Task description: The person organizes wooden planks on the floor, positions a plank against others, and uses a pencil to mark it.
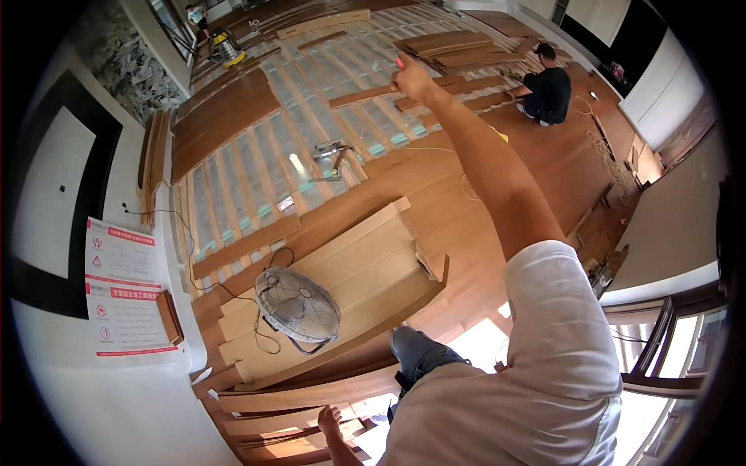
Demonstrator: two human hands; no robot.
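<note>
One small red thing [399,62] is poking out of the right hand [412,78], which is closing around it, raised over the floorboards [435,194]; too tiny to identify. Left hand [329,423] is hanging low, fingers loosely curled, empty, partly cut off.

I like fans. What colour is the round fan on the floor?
Silvery grey metal fan, lying on pale wooden planks; the head view shows it best.
</note>
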